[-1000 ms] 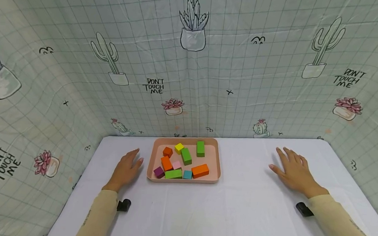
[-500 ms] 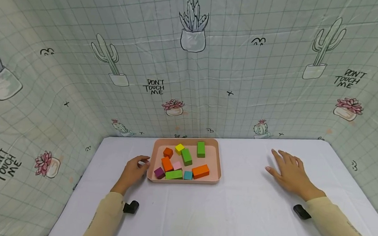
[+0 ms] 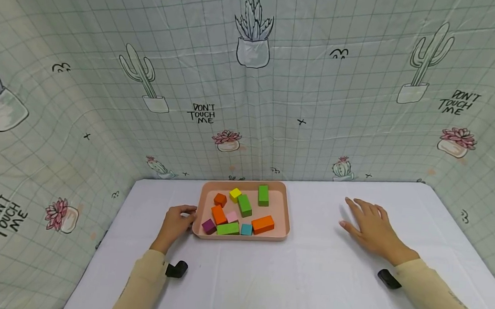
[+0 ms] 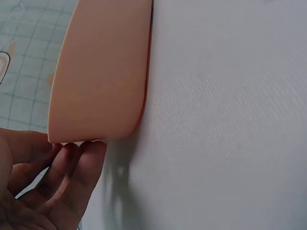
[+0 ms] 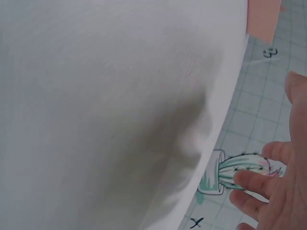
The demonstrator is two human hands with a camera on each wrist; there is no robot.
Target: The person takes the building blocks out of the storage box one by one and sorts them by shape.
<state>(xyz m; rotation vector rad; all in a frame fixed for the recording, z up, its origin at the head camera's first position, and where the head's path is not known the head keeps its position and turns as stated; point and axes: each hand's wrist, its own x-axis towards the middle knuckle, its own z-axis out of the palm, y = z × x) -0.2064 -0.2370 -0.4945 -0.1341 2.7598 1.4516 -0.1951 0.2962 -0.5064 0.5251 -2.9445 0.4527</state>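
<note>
A peach-pink tray (image 3: 287, 210) on the table carries several coloured wooden blocks. Among them are a purple cube (image 3: 209, 226), a blue cube (image 3: 246, 229), a yellow cube (image 3: 235, 194), an orange block (image 3: 263, 224) and a green block (image 3: 263, 195). My left hand (image 3: 177, 225) holds the tray's left end with curled fingers. Seen from the left wrist, fingertips (image 4: 93, 147) meet the end wall and another digit reaches the rim. To the tray's right, my right hand (image 3: 371, 230) hovers with fingers spread, touching nothing.
A white cloth covers the table (image 3: 264, 285). Behind and beside it hangs a gridded curtain (image 3: 286, 90) printed with potted plants. The tray lies near the table's back edge. Black wrist cameras (image 3: 176, 269) sit below both wrists.
My left hand has moved right to the tray and taken hold of its left end. My right hand has drifted left toward the tray. Tray and blocks look unmoved.
</note>
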